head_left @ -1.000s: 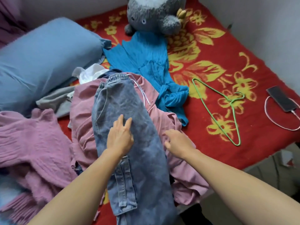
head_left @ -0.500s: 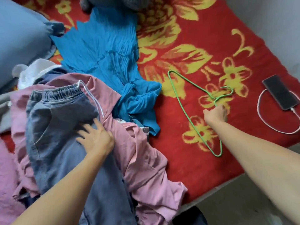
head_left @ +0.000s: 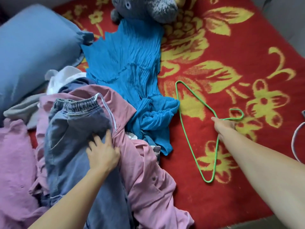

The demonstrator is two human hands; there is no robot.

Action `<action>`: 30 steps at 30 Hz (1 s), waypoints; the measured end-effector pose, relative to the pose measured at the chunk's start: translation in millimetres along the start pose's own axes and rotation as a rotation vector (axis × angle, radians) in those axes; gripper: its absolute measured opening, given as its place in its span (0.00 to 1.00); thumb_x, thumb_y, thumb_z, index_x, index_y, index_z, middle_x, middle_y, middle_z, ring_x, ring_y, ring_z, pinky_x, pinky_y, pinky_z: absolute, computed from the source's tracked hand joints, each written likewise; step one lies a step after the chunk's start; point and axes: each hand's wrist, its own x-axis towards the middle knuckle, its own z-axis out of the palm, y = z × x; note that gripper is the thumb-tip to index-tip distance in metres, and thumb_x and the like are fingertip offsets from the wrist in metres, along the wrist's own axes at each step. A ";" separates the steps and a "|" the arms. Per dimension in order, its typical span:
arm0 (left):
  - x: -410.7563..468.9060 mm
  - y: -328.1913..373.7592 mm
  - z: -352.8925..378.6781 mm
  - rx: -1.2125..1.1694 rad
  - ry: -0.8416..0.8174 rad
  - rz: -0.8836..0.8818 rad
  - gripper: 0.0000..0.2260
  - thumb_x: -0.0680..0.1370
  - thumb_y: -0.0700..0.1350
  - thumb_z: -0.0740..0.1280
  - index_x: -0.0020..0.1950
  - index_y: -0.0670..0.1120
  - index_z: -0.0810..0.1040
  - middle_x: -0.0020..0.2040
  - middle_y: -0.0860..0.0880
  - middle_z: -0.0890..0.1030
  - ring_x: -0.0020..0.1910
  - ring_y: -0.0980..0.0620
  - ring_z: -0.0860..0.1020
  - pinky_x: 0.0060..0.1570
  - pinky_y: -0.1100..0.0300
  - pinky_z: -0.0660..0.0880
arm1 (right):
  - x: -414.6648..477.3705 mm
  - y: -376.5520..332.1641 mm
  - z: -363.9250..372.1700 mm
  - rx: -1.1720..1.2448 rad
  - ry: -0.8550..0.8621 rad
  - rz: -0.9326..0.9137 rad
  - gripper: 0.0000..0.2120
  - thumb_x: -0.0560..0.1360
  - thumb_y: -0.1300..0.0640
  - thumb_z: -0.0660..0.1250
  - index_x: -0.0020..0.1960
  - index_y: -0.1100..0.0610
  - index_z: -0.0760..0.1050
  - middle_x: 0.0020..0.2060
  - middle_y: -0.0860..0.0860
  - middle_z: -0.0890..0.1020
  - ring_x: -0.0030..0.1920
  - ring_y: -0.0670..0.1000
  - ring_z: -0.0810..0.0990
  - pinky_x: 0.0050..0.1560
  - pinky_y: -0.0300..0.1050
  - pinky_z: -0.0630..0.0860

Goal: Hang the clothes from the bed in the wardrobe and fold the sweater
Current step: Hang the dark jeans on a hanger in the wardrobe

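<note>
Jeans, faded blue denim with elastic waistband and white drawstring, are lying on top of the clothes heap and serving as landmark for this entry. Left hand is pressing flat on the jeans just below the waistband, fingers spread wide, holding nothing. Pink shirt is lying directly under the jeans, spilling out to their right. Pink sweater is lying bunched to the left of the jeans. Blue pleated garment is stretching away beyond the jeans, its knotted lower end resting against the pink shirt. White garment and grey garment are poking out beyond the jeans' waistband, next to the blue pillow. Green wire hanger is lying well to the right of the jeans on the red flowered bed cover. Right hand is closing around the hanger's neck just below the hook. Grey plush toy is sitting far beyond the jeans, at the top end of the blue garment.
</note>
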 end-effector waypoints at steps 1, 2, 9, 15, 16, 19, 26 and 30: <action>-0.9 -1.2 1.1 0.002 0.016 0.006 0.32 0.76 0.54 0.61 0.78 0.52 0.53 0.72 0.35 0.60 0.67 0.34 0.64 0.64 0.44 0.62 | -2.9 -0.9 4.7 0.001 0.037 0.013 0.43 0.68 0.44 0.75 0.72 0.62 0.59 0.69 0.64 0.68 0.68 0.63 0.69 0.68 0.53 0.65; -2.2 -2.2 3.5 0.001 0.034 0.010 0.32 0.76 0.54 0.61 0.78 0.52 0.53 0.72 0.34 0.60 0.67 0.35 0.63 0.64 0.44 0.62 | -6.5 -0.2 9.2 0.011 0.075 0.022 0.43 0.68 0.44 0.76 0.72 0.61 0.59 0.70 0.63 0.67 0.69 0.63 0.67 0.68 0.53 0.64; -1.3 -11.0 26.7 -0.019 0.108 0.045 0.31 0.77 0.53 0.60 0.78 0.53 0.54 0.74 0.34 0.58 0.68 0.34 0.62 0.65 0.43 0.59 | -37.1 -9.9 44.9 0.289 -0.003 -0.131 0.22 0.75 0.41 0.65 0.53 0.60 0.77 0.51 0.60 0.81 0.45 0.58 0.80 0.51 0.53 0.74; -0.9 -33.2 7.3 -0.039 0.006 0.151 0.30 0.76 0.59 0.60 0.77 0.55 0.56 0.74 0.39 0.60 0.65 0.38 0.65 0.62 0.47 0.64 | -142.3 -94.7 32.1 0.373 -0.121 -0.526 0.14 0.73 0.53 0.62 0.29 0.52 0.76 0.25 0.49 0.73 0.26 0.51 0.70 0.35 0.49 0.68; 0.5 -39.0 1.0 -0.084 -0.013 0.174 0.28 0.77 0.59 0.60 0.76 0.54 0.60 0.73 0.41 0.62 0.64 0.39 0.66 0.61 0.48 0.66 | -167.0 -108.1 28.2 0.366 -0.167 -0.641 0.14 0.73 0.53 0.62 0.30 0.52 0.76 0.24 0.48 0.73 0.26 0.50 0.70 0.33 0.48 0.67; 6.9 -64.6 -24.8 -0.399 0.023 0.179 0.16 0.77 0.53 0.63 0.62 0.50 0.77 0.61 0.45 0.76 0.59 0.41 0.74 0.54 0.49 0.73 | -246.4 -128.6 25.3 0.253 -0.307 -1.070 0.13 0.76 0.53 0.62 0.35 0.51 0.78 0.27 0.49 0.77 0.31 0.48 0.74 0.36 0.47 0.69; 36.6 -165.7 -84.7 -0.855 0.412 -0.259 0.08 0.76 0.41 0.65 0.46 0.41 0.83 0.44 0.38 0.84 0.46 0.38 0.80 0.47 0.50 0.74 | -366.5 -93.5 90.8 -0.256 -0.539 -1.673 0.08 0.79 0.57 0.66 0.53 0.59 0.82 0.45 0.57 0.81 0.47 0.60 0.80 0.48 0.52 0.73; 57.0 -210.9 -116.2 -0.900 0.607 -0.267 0.09 0.76 0.39 0.63 0.50 0.41 0.82 0.46 0.39 0.83 0.48 0.41 0.80 0.48 0.55 0.72 | -367.3 -62.3 128.0 -0.498 -0.542 -1.761 0.11 0.80 0.55 0.63 0.57 0.59 0.81 0.45 0.59 0.79 0.48 0.61 0.77 0.51 0.56 0.73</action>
